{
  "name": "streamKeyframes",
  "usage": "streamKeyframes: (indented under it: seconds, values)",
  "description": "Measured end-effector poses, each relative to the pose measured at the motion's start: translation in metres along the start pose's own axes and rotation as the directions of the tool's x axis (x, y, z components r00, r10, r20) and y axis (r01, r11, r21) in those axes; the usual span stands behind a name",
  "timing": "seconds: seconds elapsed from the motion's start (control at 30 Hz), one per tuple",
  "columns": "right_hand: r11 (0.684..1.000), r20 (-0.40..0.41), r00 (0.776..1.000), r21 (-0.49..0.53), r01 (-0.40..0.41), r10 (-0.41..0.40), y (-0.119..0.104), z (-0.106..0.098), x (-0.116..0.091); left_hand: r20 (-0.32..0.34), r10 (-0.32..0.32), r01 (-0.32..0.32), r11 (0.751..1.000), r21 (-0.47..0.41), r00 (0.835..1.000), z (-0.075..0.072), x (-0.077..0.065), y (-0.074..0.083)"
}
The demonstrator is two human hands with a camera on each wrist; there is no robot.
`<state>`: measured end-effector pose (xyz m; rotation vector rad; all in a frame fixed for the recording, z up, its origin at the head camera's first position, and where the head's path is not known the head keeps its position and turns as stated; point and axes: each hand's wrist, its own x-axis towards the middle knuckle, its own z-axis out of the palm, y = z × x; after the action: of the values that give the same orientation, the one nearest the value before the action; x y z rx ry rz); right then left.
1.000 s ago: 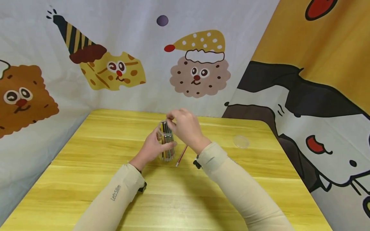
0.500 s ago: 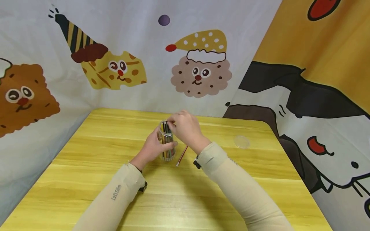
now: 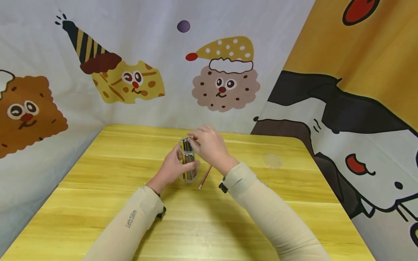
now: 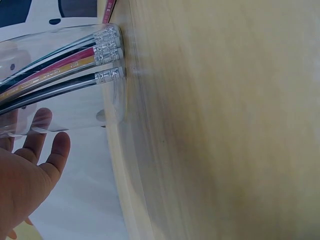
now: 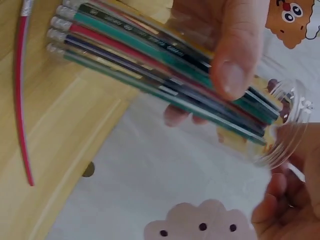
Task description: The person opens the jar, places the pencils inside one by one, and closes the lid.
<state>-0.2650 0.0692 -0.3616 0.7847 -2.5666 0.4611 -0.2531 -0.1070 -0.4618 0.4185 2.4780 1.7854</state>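
Note:
A clear plastic jar (image 3: 189,169) with several pencils (image 5: 165,85) inside stands upright near the middle of the table. Their eraser ends point down to the jar's base. My left hand (image 3: 173,167) grips the jar's side, its thumb across the front. At the jar's mouth are the bent fingers of my right hand (image 3: 210,145), by the pencils' upper ends. What lies between those fingertips is hidden. On the table to the right of the jar lies a loose red pencil (image 3: 205,177), partly behind the right hand in the head view.
A round clear lid (image 3: 272,161) lies flat on the table to the right. The yellow wooden table (image 3: 107,174) meets a cloth backdrop (image 3: 147,116) with cartoon prints behind and at the sides.
The head view shifts slightly. The right hand's fingers shift a little at the jar's mouth. The left hand, jar, loose pencil and lid stay in place.

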Motion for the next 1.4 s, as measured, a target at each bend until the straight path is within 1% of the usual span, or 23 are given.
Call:
streamKeyframes:
  seconds: [0.03, 0.1, 0.13, 0.2, 0.23, 0.27, 0.3, 0.33, 0.37, 0.43, 0.5, 0.57, 0.63, 0.7, 0.83, 0.93, 1.03, 1.2, 1.4]
  values:
    - [0.999, -0.018, 1.000, 0.039, -0.018, 0.019, 0.004, 0.001, -0.002, -0.001, -0.008, 0.008, 1.000, -0.001, 1.000, 0.000, 0.000, 0.000]
    - [0.989, -0.042, 0.995, 0.117, -0.085, 0.091, 0.015, 0.004, -0.005, 0.000, -0.022, 0.022, 1.000, 0.003, 1.000, 0.001, 0.000, 0.000]
    - [0.979, -0.042, 0.988, 0.151, -0.138, 0.146, 0.022, 0.006, -0.006, -0.001, -0.030, 0.030, 1.000, 0.002, 1.000, 0.001, 0.000, 0.000]
    - [0.949, 0.006, 0.965, 0.179, -0.260, 0.264, 0.040, 0.013, -0.010, -0.010, -0.041, 0.041, 0.999, 0.004, 0.999, 0.001, 0.000, 0.000]
    - [0.927, 0.061, 0.943, 0.174, -0.334, 0.328, 0.050, 0.018, -0.012, -0.016, -0.046, 0.046, 0.999, 0.006, 0.999, 0.000, 0.000, 0.001]
    - [0.905, 0.118, 0.915, 0.142, -0.401, 0.387, 0.059, 0.023, -0.015, -0.021, -0.051, 0.051, 0.999, 0.009, 0.998, 0.000, 0.000, 0.001]
    - [0.882, 0.181, 0.880, 0.096, -0.461, 0.440, 0.068, 0.028, -0.019, -0.024, -0.057, 0.057, 0.998, 0.010, 0.998, 0.000, 0.000, 0.001]
    - [0.859, 0.243, 0.840, 0.046, -0.510, 0.486, 0.077, 0.033, -0.024, -0.025, -0.063, 0.064, 0.998, 0.011, 0.998, 0.000, 0.000, 0.000]
    - [0.838, 0.295, 0.799, -0.006, -0.546, 0.523, 0.085, 0.039, -0.029, -0.025, -0.067, 0.068, 0.998, 0.012, 0.997, 0.000, -0.001, 0.000]
    - [0.800, 0.368, 0.725, -0.097, -0.593, 0.582, 0.098, 0.050, -0.039, -0.020, -0.070, 0.070, 0.997, 0.014, 0.997, 0.000, -0.001, 0.001]
    - [0.771, 0.407, 0.668, -0.172, -0.613, 0.622, 0.105, 0.058, -0.047, -0.015, -0.065, 0.065, 0.998, 0.013, 0.998, 0.000, -0.001, 0.001]
    - [0.751, 0.429, 0.629, -0.220, -0.623, 0.648, 0.109, 0.064, -0.052, -0.014, -0.058, 0.058, 0.998, 0.010, 0.998, 0.000, 0.000, 0.002]
    - [0.740, 0.451, 0.601, -0.252, -0.624, 0.660, 0.110, 0.065, -0.054, -0.016, -0.053, 0.053, 0.999, 0.008, 0.998, 0.000, 0.000, 0.002]
    - [0.738, 0.466, 0.589, -0.261, -0.622, 0.661, 0.110, 0.067, -0.054, -0.017, -0.053, 0.053, 0.999, 0.007, 0.998, -0.001, 0.000, 0.002]
    - [0.751, 0.485, 0.601, -0.205, -0.627, 0.635, 0.109, 0.068, -0.054, -0.015, -0.057, 0.057, 0.998, 0.009, 0.998, -0.001, -0.001, 0.000]
    - [0.770, 0.505, 0.619, -0.160, -0.618, 0.602, 0.108, 0.069, -0.053, -0.010, -0.060, 0.060, 0.998, 0.004, 0.998, -0.002, -0.002, 0.000]
    - [0.780, 0.523, 0.626, -0.129, -0.612, 0.578, 0.107, 0.069, -0.053, -0.008, -0.060, 0.060, 0.998, -0.001, 0.998, -0.002, -0.002, 0.001]
    - [0.774, 0.533, 0.626, -0.093, -0.626, 0.570, 0.107, 0.069, -0.054, -0.013, -0.051, 0.051, 0.999, 0.006, 0.999, -0.002, -0.001, 0.001]
    - [0.765, 0.508, 0.642, -0.051, -0.642, 0.574, 0.103, 0.070, -0.055, -0.016, -0.049, 0.049, 0.999, 0.017, 0.999, -0.001, -0.001, 0.001]
